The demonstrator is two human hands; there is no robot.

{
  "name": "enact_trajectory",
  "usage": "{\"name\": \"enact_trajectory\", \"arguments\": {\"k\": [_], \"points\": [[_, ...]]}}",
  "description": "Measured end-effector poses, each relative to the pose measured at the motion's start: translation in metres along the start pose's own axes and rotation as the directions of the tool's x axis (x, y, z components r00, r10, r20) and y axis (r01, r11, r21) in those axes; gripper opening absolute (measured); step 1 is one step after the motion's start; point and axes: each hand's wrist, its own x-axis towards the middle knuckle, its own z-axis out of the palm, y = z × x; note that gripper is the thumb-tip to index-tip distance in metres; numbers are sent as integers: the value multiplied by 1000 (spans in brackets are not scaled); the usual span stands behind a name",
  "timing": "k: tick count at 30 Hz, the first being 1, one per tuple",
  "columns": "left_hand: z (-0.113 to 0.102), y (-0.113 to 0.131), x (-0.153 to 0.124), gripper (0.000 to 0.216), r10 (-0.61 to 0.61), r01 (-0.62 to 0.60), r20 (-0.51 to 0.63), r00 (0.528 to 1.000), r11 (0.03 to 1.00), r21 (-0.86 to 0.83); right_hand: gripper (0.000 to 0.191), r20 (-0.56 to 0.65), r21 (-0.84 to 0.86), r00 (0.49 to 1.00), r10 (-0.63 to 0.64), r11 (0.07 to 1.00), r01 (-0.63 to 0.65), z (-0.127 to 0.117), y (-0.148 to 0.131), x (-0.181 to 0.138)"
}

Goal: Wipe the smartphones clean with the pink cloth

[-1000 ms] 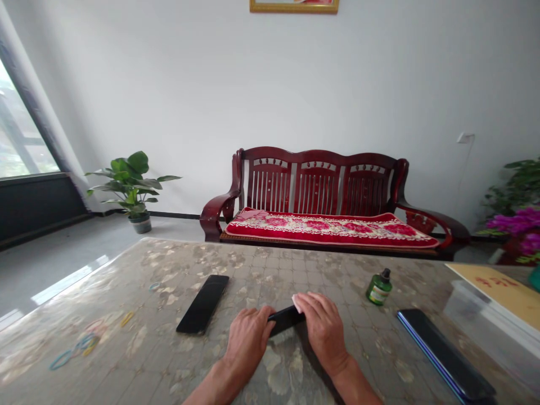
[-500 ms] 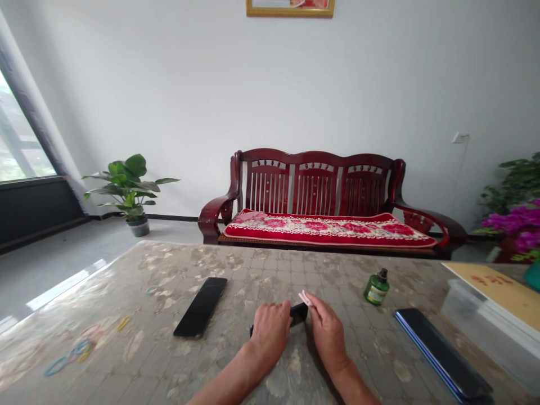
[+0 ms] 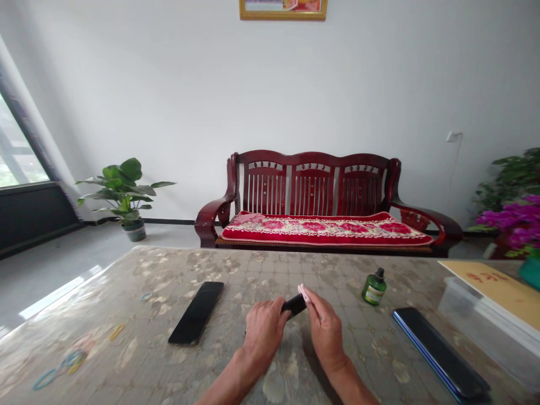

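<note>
My left hand [image 3: 265, 327] is wrapped round a black phone [image 3: 294, 305], covering most of it; only the far end shows between my hands. At that end, my right hand [image 3: 327, 326] is closed on a folded pale pink cloth [image 3: 302, 292], which sits against the phone's edge. Both hands are just above the table, near its middle. A second black phone [image 3: 196, 313] lies flat to the left of my left hand. Right of my right hand stands a green bottle [image 3: 374, 288] with a black cap.
Dark phones [image 3: 441, 354] lie stacked at the right, beside a clear plastic box [image 3: 476, 320] with a tan booklet [image 3: 489, 281] on top. Several coloured rubber bands [image 3: 71, 360] are scattered at the left of the patterned table [image 3: 169, 377]. A wooden bench [image 3: 312, 185] stands beyond.
The phone between my hands is tilted more, its far end raised a little, and my right hand with the cloth has moved slightly up and left. The view has shifted slightly.
</note>
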Motion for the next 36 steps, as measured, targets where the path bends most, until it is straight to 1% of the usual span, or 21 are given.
{"name": "enact_trajectory", "arguments": {"k": [2,3,5,8,10,12,14,18,23,26,29,31,33,36], "points": [[4,-5,-1,13,-2,0,-62,998,999,-37,32,12,-17,1000,-4,1000,4,-2,4,-1],[6,-7,-2,12,-6,0,-92,996,998,-61,32,18,-18,1000,19,1000,-19,-2,7,-2],[10,-12,-2,10,-26,7,-150,988,992,-127,34,27,14,994,109,994,-110,-2,12,-4],[18,-16,0,12,-88,13,-237,968,953,-302,39,23,151,962,272,950,-272,3,10,-4],[25,-16,2,14,-143,-5,-284,948,886,-464,41,41,265,940,338,904,-336,8,2,-4],[34,-13,5,17,-193,-50,-319,928,783,-620,43,66,346,928,367,864,-367,11,-7,-4],[43,-11,6,21,-242,-99,-345,907,674,-732,45,57,381,919,391,842,-382,13,-16,-4],[56,-8,6,25,-313,-161,-355,881,507,-847,45,6,369,918,397,852,-371,12,-24,-6],[67,-8,2,27,-335,-198,-316,888,341,-919,37,21,335,947,320,891,-308,13,-21,-6],[69,-8,2,27,-326,-220,-302,896,265,-939,32,46,313,958,283,907,-283,14,-20,-5],[66,-9,5,27,-319,-237,-306,897,238,-942,29,79,289,965,249,921,-261,12,-22,-1],[61,-12,7,26,-317,-234,-308,897,253,-939,28,101,272,972,210,934,-230,10,-24,4],[51,-15,8,25,-302,-215,-310,901,312,-926,27,123,249,979,163,950,-189,6,-27,9],[31,-22,7,23,-253,-175,-319,913,462,-869,28,172,204,982,83,972,-118,0,-32,15]]}}
